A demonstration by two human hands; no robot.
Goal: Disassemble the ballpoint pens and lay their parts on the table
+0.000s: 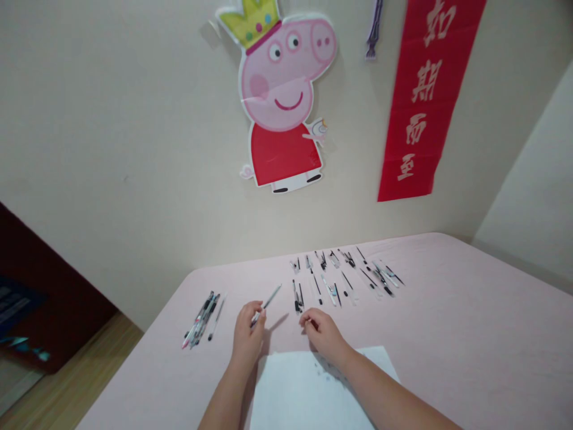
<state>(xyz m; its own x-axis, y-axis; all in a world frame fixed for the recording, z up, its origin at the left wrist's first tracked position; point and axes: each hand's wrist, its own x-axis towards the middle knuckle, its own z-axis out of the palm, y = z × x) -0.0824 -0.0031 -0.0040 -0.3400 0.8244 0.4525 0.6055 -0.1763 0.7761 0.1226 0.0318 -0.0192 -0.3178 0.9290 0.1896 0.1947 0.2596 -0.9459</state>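
Observation:
My left hand (250,328) is closed round a slim pen (273,295), whose pale upper length points up and to the right. To its right, my right hand (320,331) hovers by the top edge of a white sheet of paper (286,388). Its fingers are curled together, and whatever they may hold is hidden. Just beyond those fingertips lie dark pen parts (296,297). More pen pieces, such as refills, caps and clear barrels (329,291), spread in two rough rows behind. Tiny bits (328,377) dot the paper beside my right wrist.
A bundle of pens (202,321) lies on the left of the pink-covered table (470,334), with a single pen (217,318) alongside. The table's far edge meets a wall bearing a cartoon pig cutout (286,149) and a red banner (425,101).

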